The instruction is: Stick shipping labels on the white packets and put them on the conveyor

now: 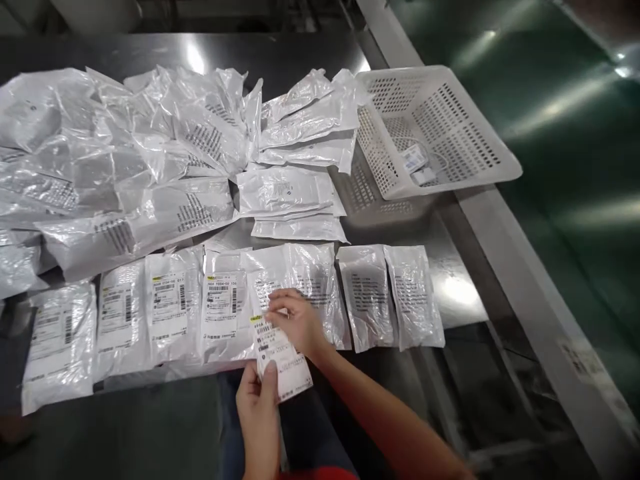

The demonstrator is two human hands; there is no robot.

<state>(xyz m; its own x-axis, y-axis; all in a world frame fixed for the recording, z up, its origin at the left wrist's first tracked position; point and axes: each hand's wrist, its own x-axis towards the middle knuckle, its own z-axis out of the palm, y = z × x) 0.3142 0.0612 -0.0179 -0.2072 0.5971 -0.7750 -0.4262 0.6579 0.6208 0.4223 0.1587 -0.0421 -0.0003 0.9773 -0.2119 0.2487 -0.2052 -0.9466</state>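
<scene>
My left hand [260, 397] pinches the lower left edge of a printed label sheet [286, 367], thumb on top. My right hand [297, 323] is at the sheet's upper end, thumb and fingers closed on its top edge. The sheet is tilted over the front edge of a row of white plastic packages. To the left in that row lie labelled packages, one of them [220, 307] right beside the sheet. Behind and right of my right hand are packages with printed text and no label, such as the rightmost package [414, 297].
Many white packages [190, 133] are heaped at the back left, with a smaller stack [285, 190] to their right. A white perforated basket [450, 133] at the back right holds small labelled items. Beyond a metal rail [500, 227] runs a green surface [565, 167].
</scene>
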